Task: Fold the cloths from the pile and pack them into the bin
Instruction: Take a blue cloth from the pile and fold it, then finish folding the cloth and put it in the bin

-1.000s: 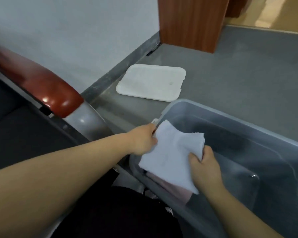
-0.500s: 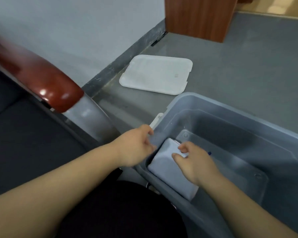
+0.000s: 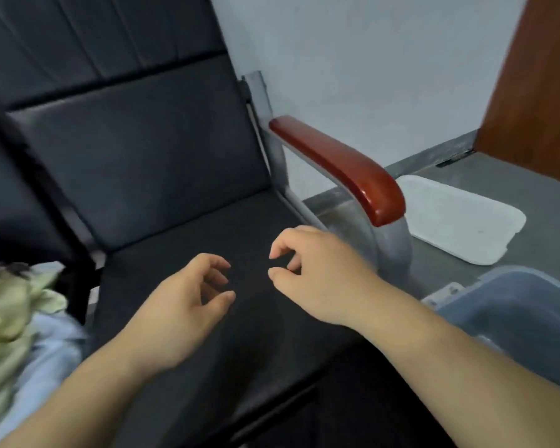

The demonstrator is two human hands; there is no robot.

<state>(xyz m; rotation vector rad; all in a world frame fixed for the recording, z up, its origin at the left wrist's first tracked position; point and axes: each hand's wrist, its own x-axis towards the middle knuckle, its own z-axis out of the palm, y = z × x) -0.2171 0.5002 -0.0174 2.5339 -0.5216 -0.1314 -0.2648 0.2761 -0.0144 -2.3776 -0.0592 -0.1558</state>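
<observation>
Head view: we see our left hand [image 3: 188,305] and right hand [image 3: 317,273] loosely curled, empty, above the chair seat [image 3: 181,240]; cloth pile [image 3: 17,321] left of it, bin [image 3: 524,308] right.

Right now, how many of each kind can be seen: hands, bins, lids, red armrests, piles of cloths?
Hands: 2 (left hand, right hand)
Bin: 1
White lid: 1
Red armrest: 1
Pile of cloths: 1
Total: 6
</observation>
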